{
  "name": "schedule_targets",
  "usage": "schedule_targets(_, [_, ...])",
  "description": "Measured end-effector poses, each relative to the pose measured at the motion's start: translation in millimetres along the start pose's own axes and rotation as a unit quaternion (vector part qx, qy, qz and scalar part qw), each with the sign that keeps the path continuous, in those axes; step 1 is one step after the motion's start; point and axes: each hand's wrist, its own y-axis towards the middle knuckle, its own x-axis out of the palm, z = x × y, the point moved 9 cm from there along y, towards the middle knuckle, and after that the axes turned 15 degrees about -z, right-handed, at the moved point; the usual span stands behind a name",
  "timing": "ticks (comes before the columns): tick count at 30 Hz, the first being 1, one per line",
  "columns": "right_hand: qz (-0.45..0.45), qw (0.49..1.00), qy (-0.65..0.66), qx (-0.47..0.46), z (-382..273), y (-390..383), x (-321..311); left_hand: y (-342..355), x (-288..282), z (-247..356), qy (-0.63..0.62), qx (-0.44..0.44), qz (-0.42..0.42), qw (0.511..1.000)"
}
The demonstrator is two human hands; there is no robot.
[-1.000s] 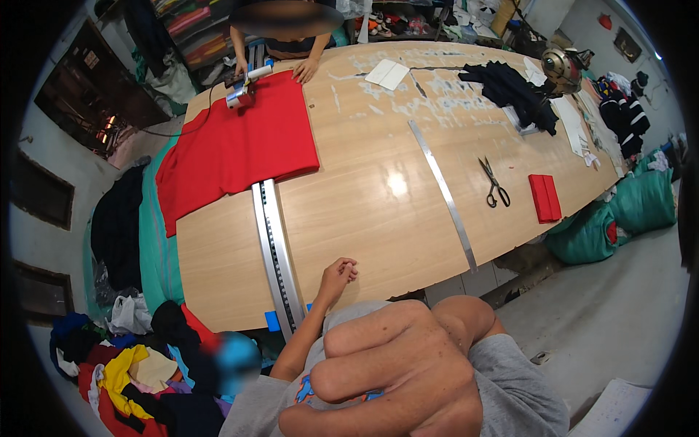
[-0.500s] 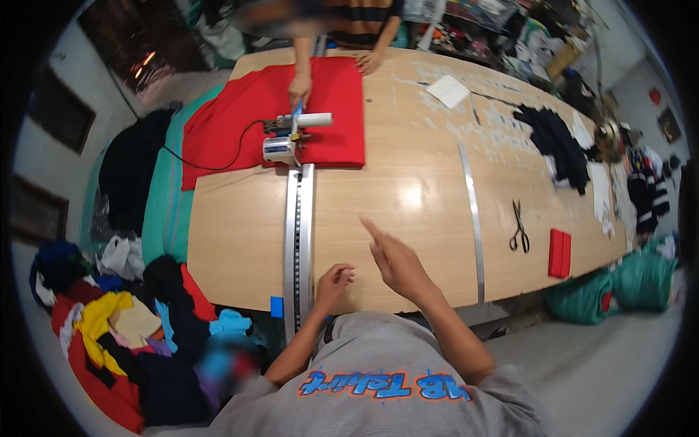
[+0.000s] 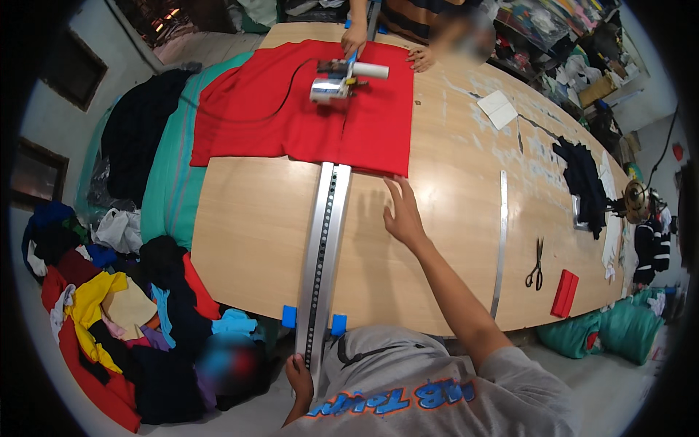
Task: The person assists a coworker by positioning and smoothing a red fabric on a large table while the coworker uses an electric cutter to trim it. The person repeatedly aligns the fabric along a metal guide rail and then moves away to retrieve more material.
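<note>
My left hand (image 3: 299,376) is closed on the near end of a long metal rail (image 3: 321,251) with a row of holes, which runs away from me across the table to the red fabric (image 3: 251,120). My right hand (image 3: 405,215) reaches forward with its fingers apart, by the near right corner of that fabric; whether the fingertips touch it, I cannot tell. Over the fabric is a motorised cloth cutter (image 3: 333,87) with a silver body and a cord. A co-worker's hand (image 3: 354,38) is on its handle, and their other hand (image 3: 421,59) rests at the fabric's right edge.
On the wooden table (image 3: 429,284) lie a flat metal strip (image 3: 501,244), black scissors (image 3: 537,266), a red block-like piece (image 3: 564,293), white paper (image 3: 497,109) and dark cloth (image 3: 582,178). Blue clips (image 3: 289,316) flank the rail. Mixed garments (image 3: 95,320) are heaped at left.
My left hand has gone down to the rail's near end, and my right hand has reached forward to the fabric. The cutter has moved away from the fabric's near edge. The view has shifted.
</note>
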Motion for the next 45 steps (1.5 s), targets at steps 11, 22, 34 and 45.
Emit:
schedule_targets(11, [-0.099, 0.99, -0.104, 0.0, 46.4, 135.9, 72.3, 70.8, -10.7, 22.8, 0.076, -0.038, -0.153, 0.985])
schedule_targets(22, [-0.147, 0.979, -0.137, 0.012, 41.4, 133.5, 71.6, 54.1, -19.4, 4.2, 0.028, 0.012, -0.093, 0.995])
schedule_targets(34, [-0.254, 0.948, -0.187, 0.048, 25.8, 133.4, 87.8, -37.3, -55.3, 59.8, -0.029, -0.046, 0.019, 0.998])
schedule_targets(45, [-0.145, 0.979, -0.141, 0.001, 37.9, -208.8, 77.7, 83.2, -10.7, 239.6, -0.264, 0.302, 0.125, 0.908])
